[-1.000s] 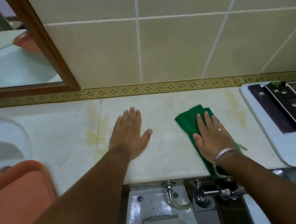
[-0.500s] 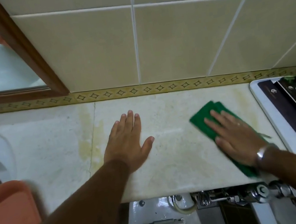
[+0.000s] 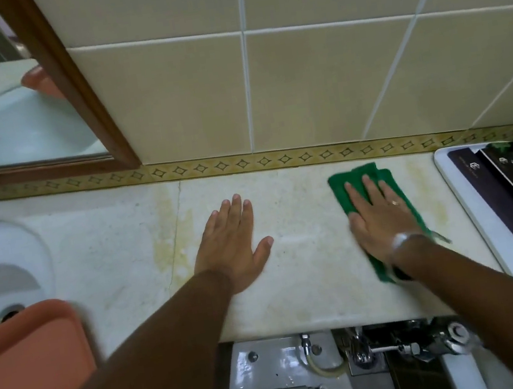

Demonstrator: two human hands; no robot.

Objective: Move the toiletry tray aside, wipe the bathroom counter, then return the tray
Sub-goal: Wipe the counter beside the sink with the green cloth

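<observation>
Right hand (image 3: pixel 377 221) lies flat, fingers spread, on the soft cloth (image 3: pixel 344 186); left hand (image 3: pixel 232 244) rests open on the bench (image 3: pixel 107 250). Tray (image 3: pixel 470 205) at 3 o'clock looks stiff and light, so I'd grab its side rims.

The cloth (image 3: pixel 396 203) is bright green. The table (image 3: pixel 116 248) is pale cream stone, speckled, with yellowish stains. The tray (image 3: pixel 472 218) at the right is white and carries dark navy boxes (image 3: pixel 509 200). The basin (image 3: pixel 25 369) at lower left is salmon orange. The wall tiles (image 3: pixel 315 85) are beige with white grout above a yellow diamond-patterned border (image 3: pixel 244 163). The mirror frame (image 3: pixel 73 88) is reddish brown.
</observation>
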